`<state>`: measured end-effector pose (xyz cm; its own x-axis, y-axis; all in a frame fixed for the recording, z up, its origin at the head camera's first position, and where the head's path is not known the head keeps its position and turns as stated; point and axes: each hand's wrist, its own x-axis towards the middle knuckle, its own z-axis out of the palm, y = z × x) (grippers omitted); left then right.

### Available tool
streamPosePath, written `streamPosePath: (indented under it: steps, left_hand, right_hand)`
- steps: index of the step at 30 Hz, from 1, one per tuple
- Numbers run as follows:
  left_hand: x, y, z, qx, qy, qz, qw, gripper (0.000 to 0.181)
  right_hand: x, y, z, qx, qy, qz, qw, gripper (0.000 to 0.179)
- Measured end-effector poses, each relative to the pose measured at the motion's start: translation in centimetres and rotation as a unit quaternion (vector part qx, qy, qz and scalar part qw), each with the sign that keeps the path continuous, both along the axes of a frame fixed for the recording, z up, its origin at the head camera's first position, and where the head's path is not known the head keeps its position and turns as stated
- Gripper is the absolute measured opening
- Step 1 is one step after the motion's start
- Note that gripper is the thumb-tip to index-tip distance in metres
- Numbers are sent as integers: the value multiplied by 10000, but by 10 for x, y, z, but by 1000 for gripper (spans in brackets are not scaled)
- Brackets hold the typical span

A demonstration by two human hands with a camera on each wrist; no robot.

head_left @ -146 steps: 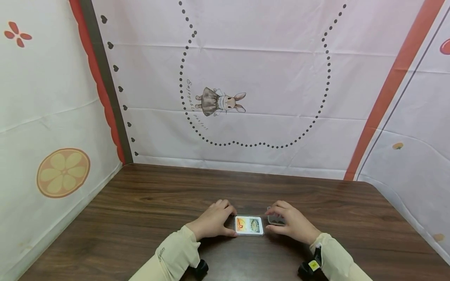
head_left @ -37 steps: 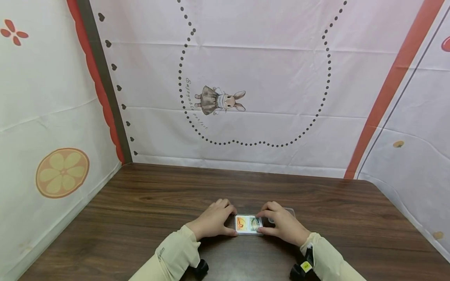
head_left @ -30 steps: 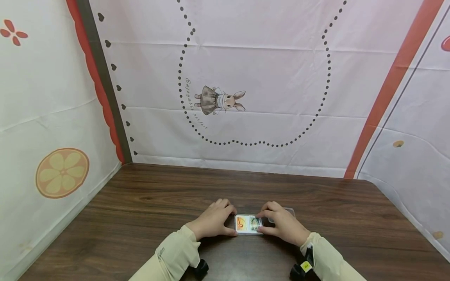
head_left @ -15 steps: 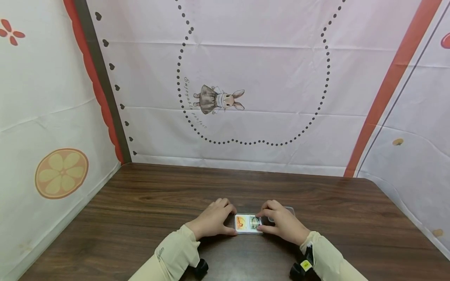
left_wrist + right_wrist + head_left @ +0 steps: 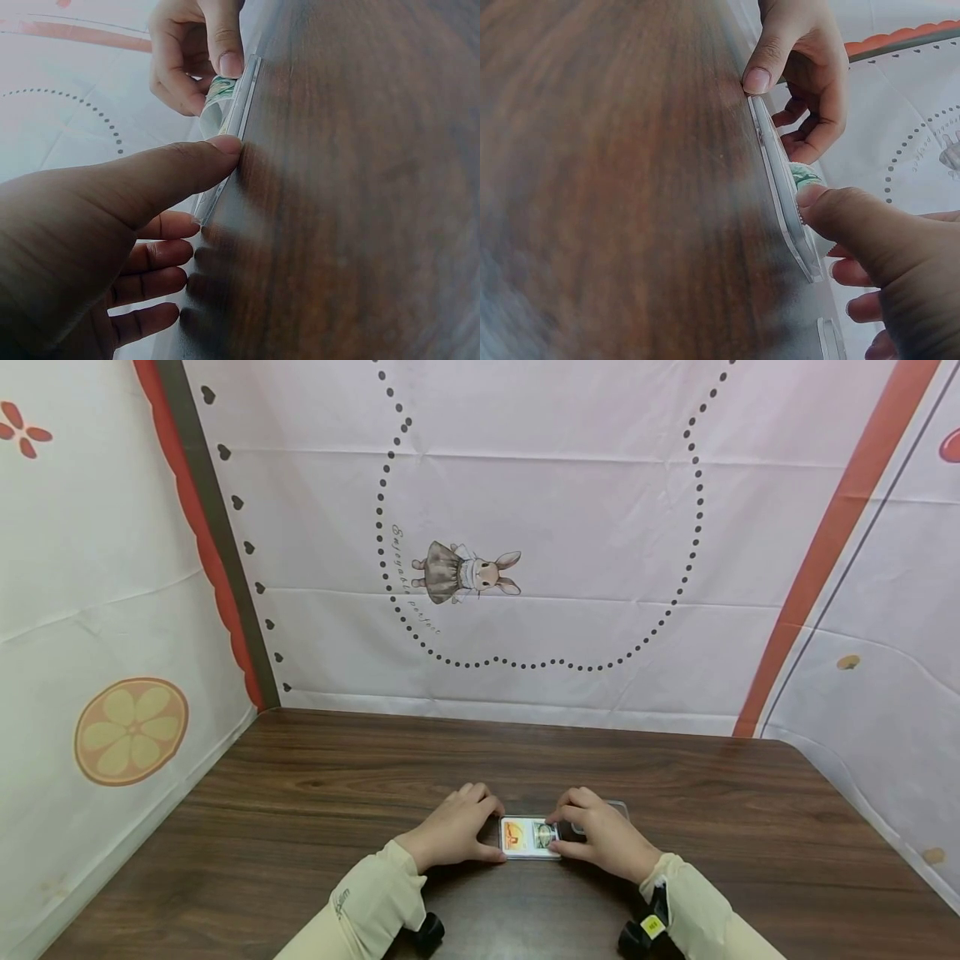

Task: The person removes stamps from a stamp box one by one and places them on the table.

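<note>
A flat clear plastic case [image 5: 530, 857] lies on the table, holding an orange postage stamp [image 5: 513, 836] and a green one beside it. My left hand [image 5: 456, 828] grips the case's left end, thumb [image 5: 217, 146] on the near edge and fingers at the far edge. At the other end my right hand [image 5: 603, 837] pinches the green stamp [image 5: 543, 836] between thumb and fingers. Both wrist views show this stamp [image 5: 219, 96] bowed up from the case, with its toothed edge [image 5: 806, 176] showing. Partly behind the right hand is a clear plastic lid [image 5: 621, 807].
The brown wooden table [image 5: 360, 760] reaches back to a printed cloth [image 5: 585, 552], with more cloth at both sides. Black wrist devices [image 5: 430, 935] sit below both sleeves, close over the tabletop.
My right hand has left the clear lid, which lies slightly farther right and back, and has come left onto the green stamp. During the last second the hands barely move.
</note>
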<state>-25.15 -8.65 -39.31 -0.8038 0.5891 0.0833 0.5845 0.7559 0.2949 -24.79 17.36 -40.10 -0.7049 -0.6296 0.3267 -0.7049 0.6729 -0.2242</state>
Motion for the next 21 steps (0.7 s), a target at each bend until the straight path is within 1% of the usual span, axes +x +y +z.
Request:
streamPosePath:
  steps: [8,15,21]
  left_hand:
    - [0,1,-1,-11,50,14,10000,52]
    - [0,1,-2,1,110,-7,9999,52]
    - [-1,0,-2,7,97,-5,10000,52]
  right_hand:
    - [0,0,0,-9,136,-25,9999,23]
    - [1,0,0,-42,179,-37,9998,22]
    - [1,0,0,-84,199,-42,9998,22]
